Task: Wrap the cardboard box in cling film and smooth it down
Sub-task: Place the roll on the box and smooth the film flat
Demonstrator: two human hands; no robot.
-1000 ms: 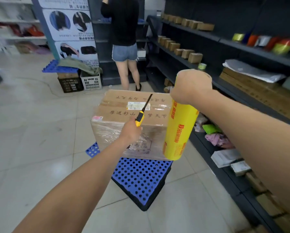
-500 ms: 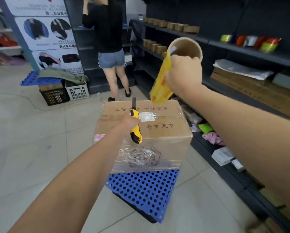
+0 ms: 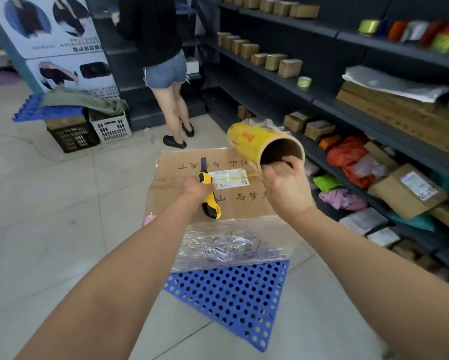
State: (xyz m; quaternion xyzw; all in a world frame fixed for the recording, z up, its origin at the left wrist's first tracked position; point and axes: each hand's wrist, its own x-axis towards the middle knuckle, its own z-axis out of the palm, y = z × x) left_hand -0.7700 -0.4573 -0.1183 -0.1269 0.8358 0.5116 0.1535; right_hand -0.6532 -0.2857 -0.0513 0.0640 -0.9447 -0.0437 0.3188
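A brown cardboard box (image 3: 246, 203) with printed characters and a white label stands on a blue perforated pallet (image 3: 231, 294). Clear cling film covers its near side and crinkles there. My left hand (image 3: 198, 188) is over the box top and grips a yellow and black utility knife (image 3: 209, 196), its blade pointing away from me. My right hand (image 3: 287, 187) holds the yellow cling film roll (image 3: 254, 144) by its open cardboard core, fingers hooked inside the tube. The roll lies tilted over the box's far right corner.
Dark shelving (image 3: 348, 105) with small boxes, parcels and tape rolls runs along the right. A person (image 3: 163, 66) stands at the back shelves beyond the box. A black crate (image 3: 72, 137) and a white crate (image 3: 111, 127) sit at the left rear on the tiled floor.
My right hand swung the roll from upright beside the box to tilted over its far right corner. My left hand with the knife moved from the front face onto the top.
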